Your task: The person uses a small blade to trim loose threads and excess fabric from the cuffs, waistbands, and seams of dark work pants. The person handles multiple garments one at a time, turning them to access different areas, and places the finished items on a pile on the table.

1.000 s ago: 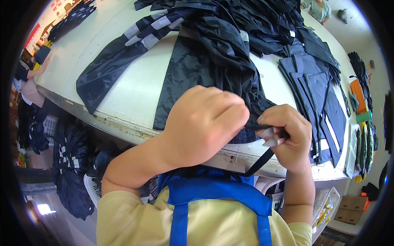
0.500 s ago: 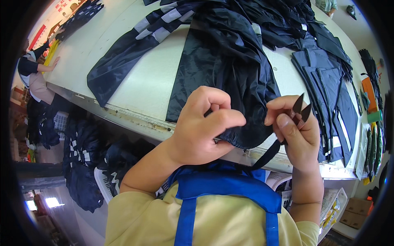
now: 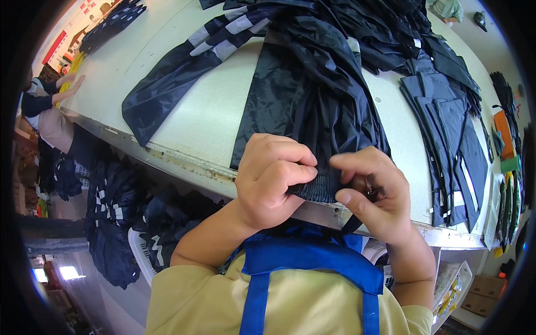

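Observation:
A black, shiny fabric garment [image 3: 273, 95] lies over the table's near edge, its gathered elastic hem [image 3: 317, 187] toward me. My left hand [image 3: 271, 181] is closed on the left side of that hem, thumb and fingers pinched together. On the hem's other side is my right hand [image 3: 385, 190], its thumb and forefinger apart beside the cloth. Small dark thread snips [image 3: 372, 188] sit tucked in the curled fingers of this hand, and their blades are mostly hidden. A dark strap [image 3: 350, 224] hangs below it.
A dark leg or sleeve with grey patches [image 3: 170, 84] stretches left across the white table [image 3: 209, 114]. Folded dark garments [image 3: 441, 139] are stacked at right, with a heap of black cloth [image 3: 374, 33] behind. Another person [image 3: 47, 106] stands at the far left. White baskets sit below.
My right hand has moved left and down to the hem, and its snips have turned from blades-up to mostly hidden. The left hand has shifted slightly down and pinches the hem.

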{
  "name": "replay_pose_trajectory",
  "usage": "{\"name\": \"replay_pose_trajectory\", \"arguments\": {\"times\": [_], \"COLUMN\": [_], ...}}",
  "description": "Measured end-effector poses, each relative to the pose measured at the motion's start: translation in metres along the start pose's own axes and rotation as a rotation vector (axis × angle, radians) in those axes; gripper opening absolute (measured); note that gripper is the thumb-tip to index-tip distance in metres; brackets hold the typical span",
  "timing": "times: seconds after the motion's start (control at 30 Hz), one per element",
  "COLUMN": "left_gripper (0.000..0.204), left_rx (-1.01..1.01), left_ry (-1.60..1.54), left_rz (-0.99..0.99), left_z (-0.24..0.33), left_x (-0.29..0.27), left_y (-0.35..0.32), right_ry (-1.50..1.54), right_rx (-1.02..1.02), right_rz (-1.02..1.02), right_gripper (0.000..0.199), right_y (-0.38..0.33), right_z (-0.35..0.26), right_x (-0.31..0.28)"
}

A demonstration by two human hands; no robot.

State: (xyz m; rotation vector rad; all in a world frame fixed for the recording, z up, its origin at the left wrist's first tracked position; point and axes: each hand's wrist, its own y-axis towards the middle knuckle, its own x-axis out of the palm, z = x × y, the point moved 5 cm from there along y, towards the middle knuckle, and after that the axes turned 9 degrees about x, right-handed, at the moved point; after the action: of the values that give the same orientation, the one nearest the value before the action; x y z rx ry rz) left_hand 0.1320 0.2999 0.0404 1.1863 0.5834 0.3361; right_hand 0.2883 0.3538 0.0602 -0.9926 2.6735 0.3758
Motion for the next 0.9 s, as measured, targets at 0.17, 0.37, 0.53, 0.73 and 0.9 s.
{"name": "replay_pose_trajectory", "arguments": {"times": [0.17,0.37,0.53,0.73,0.9], "left_gripper": [0.031,0.035,0.036,0.034,0.032], "left_rx": [0.045,-0.001,0.006,0.035,0.063], "left_ry": [-0.033,-0.041,-0.052,-0.035,-0.001], "left_rz": [-0.024,-0.037,0.011,0.004,-0.033], "left_z": [-0.004,-0.004,-0.007,-0.006,-0.003], "left_x": [0.002,0.003,0.000,0.002,0.002], "left_y": [0.001,0.002,0.001,0.001,0.002], "right_ry": [-0.172,-0.106,0.296,-0.230,-0.493], "right_rx": [-0.115,-0.100,0.119,0.059,-0.090], "right_rz": [-0.040,-0.010,0.095,0.129,0.160], "right_gripper": [0.034,0.017,0.022,0.024,0.034], "right_y": [0.006,0.010,0.003,-0.009,-0.012], "right_z": [-0.017,-0.011,0.006,-0.007,-0.018], "right_x": [0.004,0.003,-0.006,-0.017,-0.008]}}
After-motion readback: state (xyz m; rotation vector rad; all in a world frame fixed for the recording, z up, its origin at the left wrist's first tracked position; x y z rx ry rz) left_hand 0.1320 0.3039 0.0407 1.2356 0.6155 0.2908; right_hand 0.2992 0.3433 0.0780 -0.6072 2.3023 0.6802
